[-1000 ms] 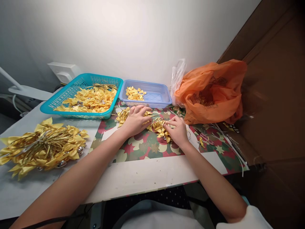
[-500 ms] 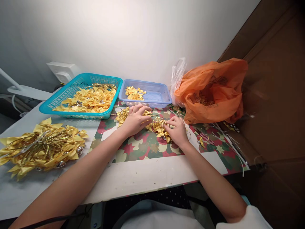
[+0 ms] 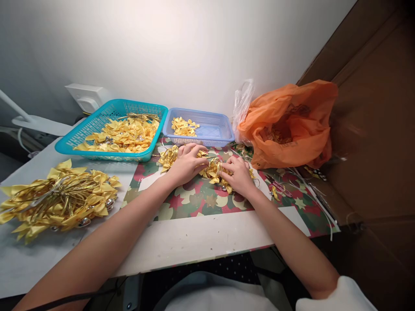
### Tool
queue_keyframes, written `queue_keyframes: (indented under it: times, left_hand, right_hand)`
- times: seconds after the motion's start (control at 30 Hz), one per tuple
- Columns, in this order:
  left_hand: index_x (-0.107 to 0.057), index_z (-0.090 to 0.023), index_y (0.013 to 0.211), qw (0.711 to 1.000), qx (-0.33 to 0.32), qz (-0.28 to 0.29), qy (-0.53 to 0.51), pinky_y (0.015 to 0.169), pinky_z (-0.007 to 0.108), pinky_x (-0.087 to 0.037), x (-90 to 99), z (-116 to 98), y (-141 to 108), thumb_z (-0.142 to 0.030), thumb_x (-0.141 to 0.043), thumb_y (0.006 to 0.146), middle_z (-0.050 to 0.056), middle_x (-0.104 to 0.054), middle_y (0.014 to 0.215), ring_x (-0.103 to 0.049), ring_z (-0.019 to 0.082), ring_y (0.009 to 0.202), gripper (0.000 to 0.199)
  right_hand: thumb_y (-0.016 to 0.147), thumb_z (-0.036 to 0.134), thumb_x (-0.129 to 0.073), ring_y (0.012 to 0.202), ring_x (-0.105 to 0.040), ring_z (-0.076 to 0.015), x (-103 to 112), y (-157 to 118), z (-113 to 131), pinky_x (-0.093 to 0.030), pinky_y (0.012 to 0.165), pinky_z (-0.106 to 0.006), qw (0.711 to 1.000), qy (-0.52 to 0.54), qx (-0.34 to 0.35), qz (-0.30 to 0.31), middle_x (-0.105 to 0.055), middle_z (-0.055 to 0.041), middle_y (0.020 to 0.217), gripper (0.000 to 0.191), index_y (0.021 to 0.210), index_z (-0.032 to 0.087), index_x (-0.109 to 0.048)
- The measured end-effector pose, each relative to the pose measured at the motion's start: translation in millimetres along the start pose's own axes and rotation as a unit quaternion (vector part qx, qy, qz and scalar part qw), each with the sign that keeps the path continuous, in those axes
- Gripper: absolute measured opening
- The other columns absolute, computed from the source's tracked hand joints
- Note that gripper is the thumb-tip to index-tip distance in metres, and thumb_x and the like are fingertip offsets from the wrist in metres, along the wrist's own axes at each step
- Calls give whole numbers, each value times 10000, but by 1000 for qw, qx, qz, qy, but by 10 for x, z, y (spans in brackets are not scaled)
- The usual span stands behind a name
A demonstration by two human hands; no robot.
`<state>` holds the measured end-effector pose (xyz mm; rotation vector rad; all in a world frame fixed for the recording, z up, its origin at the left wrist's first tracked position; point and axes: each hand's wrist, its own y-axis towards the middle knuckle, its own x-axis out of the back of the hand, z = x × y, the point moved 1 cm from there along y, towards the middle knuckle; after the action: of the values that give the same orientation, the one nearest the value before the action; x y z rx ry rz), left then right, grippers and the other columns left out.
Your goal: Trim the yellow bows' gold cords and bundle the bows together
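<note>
The row of yellow bows (image 3: 212, 175) lies on the patterned sheet (image 3: 194, 205) between the two hands, its gold cords (image 3: 215, 164) bunched upward in loops. The left hand (image 3: 186, 165) rests across the row's left part, fingers bent over it; whether it grips or merely steadies cannot be told. The right hand (image 3: 238, 174) has its fingertips at the loops near the right end, and whether they pinch any cord is hidden too.

Good handling here probably means light, even pressure from the left, so the ribbon isn't crushed, while the right parts the loops one by one; pulling several together could tangle them. The silver bell (image 3: 223, 188) just below the loops might snag.

Beyond, the blue basket (image 3: 199, 142) and teal basket (image 3: 100, 154) hold more bows, and a large bundle (image 3: 65, 196) sits at the worktop's (image 3: 194, 244) left, well apart from the row.
</note>
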<state>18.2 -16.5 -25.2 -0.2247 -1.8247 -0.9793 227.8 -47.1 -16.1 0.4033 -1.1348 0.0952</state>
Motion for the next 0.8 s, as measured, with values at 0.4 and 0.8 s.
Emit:
queue_keyframes:
  times: [0.4, 0.8]
  left_hand:
    - [-744, -255, 825, 1000, 7, -2, -29, 948, 523, -330, -24, 8, -13, -323, -562, 933, 95, -608, 1252, -423, 324, 1189, 222]
    - [-744, -243, 818, 1000, 21, -4, -14, 965, 536, -324, -13, -3, -14, -307, -567, 929, 102, -606, 1262, -418, 329, 1189, 218]
  right_hand:
    - [978, 291, -459, 964, -448, -226, -50, 108, -86, -292, 857, -394, 989, -93, 108, 40, -579, -64, 1008, 240, 869, 226, -662]
    - [973, 249, -438, 1000, -465, -238, -61, 161, -51, -316, 900, -412, 989, -100, 103, 16, -604, -75, 1034, 234, 876, 216, -649]
